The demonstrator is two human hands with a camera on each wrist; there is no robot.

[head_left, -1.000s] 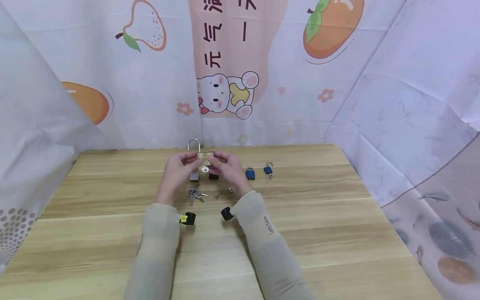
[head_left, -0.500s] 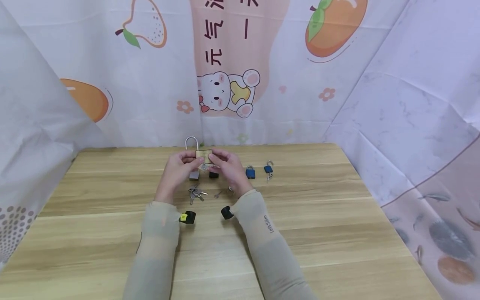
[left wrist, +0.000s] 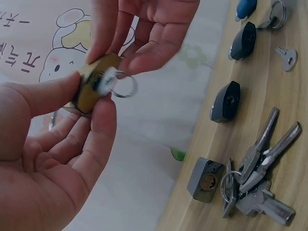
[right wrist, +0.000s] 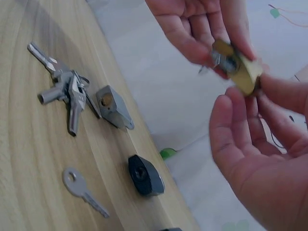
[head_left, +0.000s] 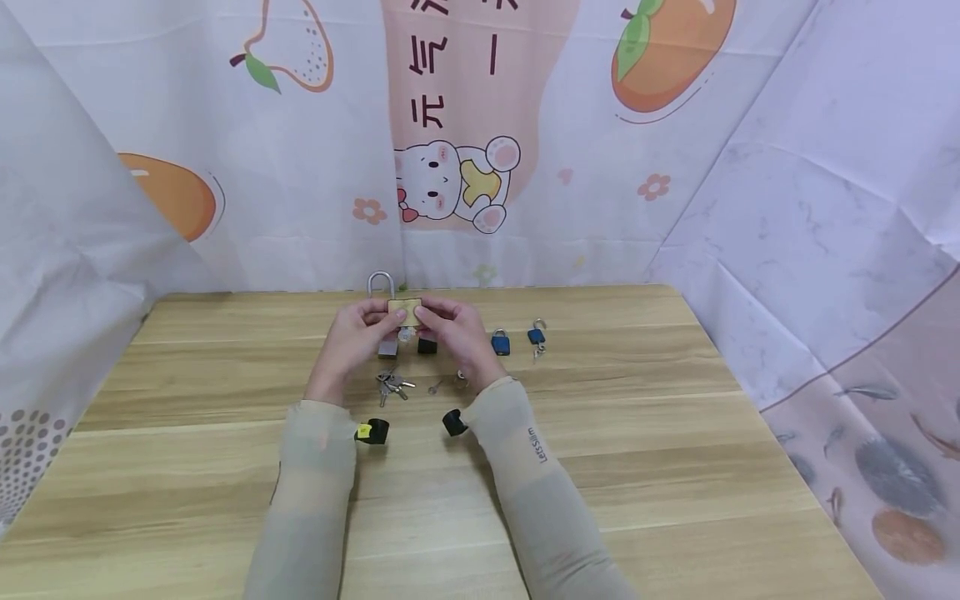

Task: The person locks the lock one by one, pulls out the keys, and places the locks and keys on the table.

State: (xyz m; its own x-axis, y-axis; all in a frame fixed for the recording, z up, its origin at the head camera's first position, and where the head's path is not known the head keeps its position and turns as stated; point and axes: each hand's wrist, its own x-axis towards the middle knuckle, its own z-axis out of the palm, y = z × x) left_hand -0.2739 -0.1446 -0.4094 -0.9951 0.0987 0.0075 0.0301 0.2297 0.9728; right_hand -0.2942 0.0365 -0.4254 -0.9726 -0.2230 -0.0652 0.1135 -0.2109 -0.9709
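Both hands hold a brass padlock [head_left: 405, 312] up above the far edge of the table. Its long silver shackle [head_left: 381, 283] stands out to the left of the body, swung open. Thumb and fingers of the left hand [head_left: 347, 340] pinch the body's left end, while the right hand [head_left: 460, 335] pinches its right end. A key [left wrist: 107, 82] sits in the keyhole on the padlock's underside, and a thin ring [left wrist: 126, 86] hangs from it. In the right wrist view the brass body [right wrist: 244, 77] is tilted between the fingertips of the two hands.
Beneath the hands stand a grey padlock [head_left: 387, 349] and a black padlock [head_left: 427, 345]. Nearer lie a bunch of keys [head_left: 392, 387] and a loose key [right wrist: 83, 189]. To the right are a blue padlock [head_left: 501, 343] and an open blue one [head_left: 536, 336]. A printed curtain [head_left: 315, 183] hangs behind.
The brass padlock has shifted slightly left in both hands. The key's head below it faced the head view, turned edge-on half a second ago, and now shows its face again.
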